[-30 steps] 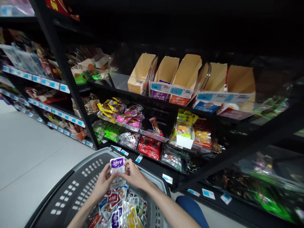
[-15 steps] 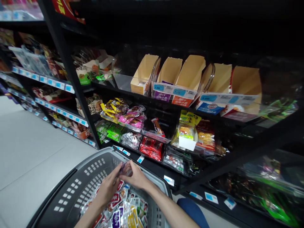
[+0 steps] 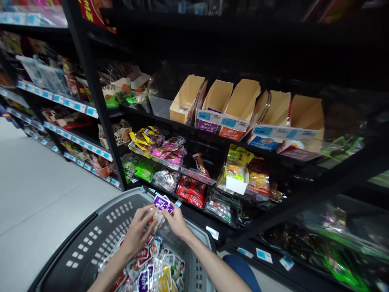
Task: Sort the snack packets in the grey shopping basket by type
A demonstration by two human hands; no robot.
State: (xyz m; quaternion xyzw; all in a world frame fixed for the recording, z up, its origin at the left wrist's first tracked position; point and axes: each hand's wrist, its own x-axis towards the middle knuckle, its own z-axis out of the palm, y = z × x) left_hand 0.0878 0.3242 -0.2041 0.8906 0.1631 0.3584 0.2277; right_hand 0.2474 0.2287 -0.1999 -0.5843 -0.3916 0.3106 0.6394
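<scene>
Both of my hands are closed on a small stack of purple-topped snack packets [image 3: 161, 204], held just above a grey plastic shopping basket [image 3: 100, 231]. My left hand [image 3: 137, 231] grips the stack from the left and below. From the right, my right hand [image 3: 176, 222] pinches it. The basket holds several small snack packets [image 3: 154, 269] in red, purple and yellow wrappers.
Black store shelves [image 3: 100, 109] stand right behind the basket, with trays of pink, yellow, green and red snack packs. Open cardboard display boxes [image 3: 219, 103] with blue price tags sit one shelf higher. Grey floor [image 3: 36, 190] lies at the left.
The purple packets dipped low over the basket half a second ago and have come back up, now tilted toward the shelf. The view shifted slightly to the left.
</scene>
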